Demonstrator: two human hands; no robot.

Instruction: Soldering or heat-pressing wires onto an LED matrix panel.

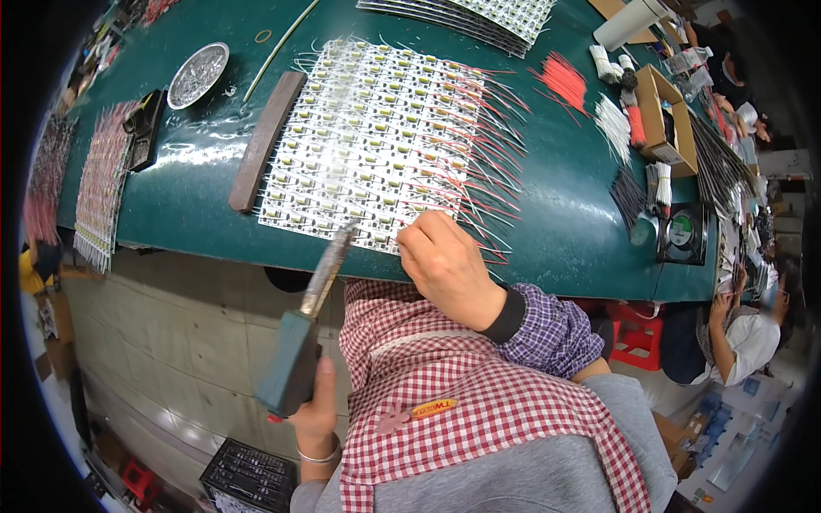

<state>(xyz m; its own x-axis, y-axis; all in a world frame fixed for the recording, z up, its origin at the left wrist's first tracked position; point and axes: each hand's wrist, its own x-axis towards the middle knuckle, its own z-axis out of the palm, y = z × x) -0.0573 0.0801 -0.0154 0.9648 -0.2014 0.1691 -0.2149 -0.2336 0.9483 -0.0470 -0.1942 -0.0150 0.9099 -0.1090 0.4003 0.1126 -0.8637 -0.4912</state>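
Note:
My left hand is wrapped round the handle of a soldering gun, dark green, with a long metal barrel. Its tip points up at the near edge of a white circuit board panel covered with rows of small parts. My right hand is closed in a pinch over the panel's near right corner; whatever is between the fingertips is hidden. Red and white wires stick out along the panel's right side, some running close to that hand. A dark brown bar lies along the panel's left side.
On the green table are a metal dish, a black stand, another wired panel, stacked panels, red wires, white wires and a cardboard box. A person sits at the far right.

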